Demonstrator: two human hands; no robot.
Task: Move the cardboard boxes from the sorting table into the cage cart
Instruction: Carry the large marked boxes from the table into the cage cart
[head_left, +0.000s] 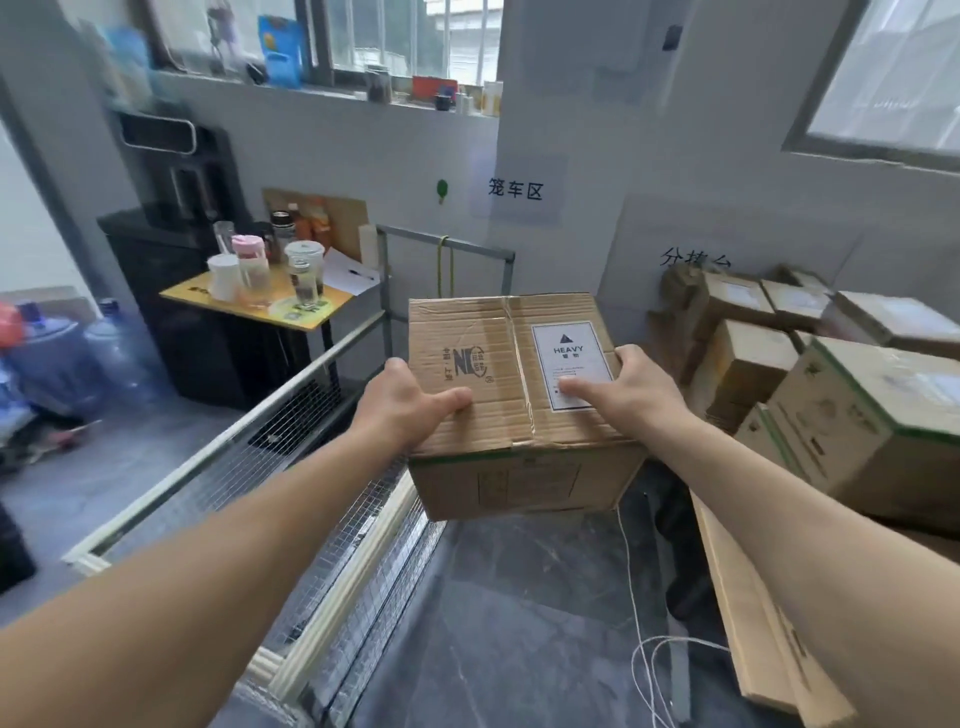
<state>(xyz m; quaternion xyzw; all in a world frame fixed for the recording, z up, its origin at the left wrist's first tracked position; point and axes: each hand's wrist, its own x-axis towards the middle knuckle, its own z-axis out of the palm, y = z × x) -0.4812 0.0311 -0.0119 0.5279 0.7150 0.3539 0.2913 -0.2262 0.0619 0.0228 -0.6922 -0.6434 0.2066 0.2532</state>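
A brown cardboard box (493, 364) with a white HEAVY label is held in the air in front of me, between the cage cart and the sorting table. My left hand (405, 410) grips its left near edge, thumb on top. My right hand (628, 389) grips the right side, thumb lying on the label. The cage cart (311, 467), with wire-mesh walls and a metal frame, stands below and to the left of the box. Several more cardboard boxes (841, 410) are stacked on the sorting table at the right.
A small yellow table (291, 312) with cups and bottles stands behind the cart, beside a black water dispenser (176, 171). Water jugs (114, 348) sit on the floor at left. A flat cardboard sheet (753, 613) leans at lower right; white string (644, 660) trails on the dark floor.
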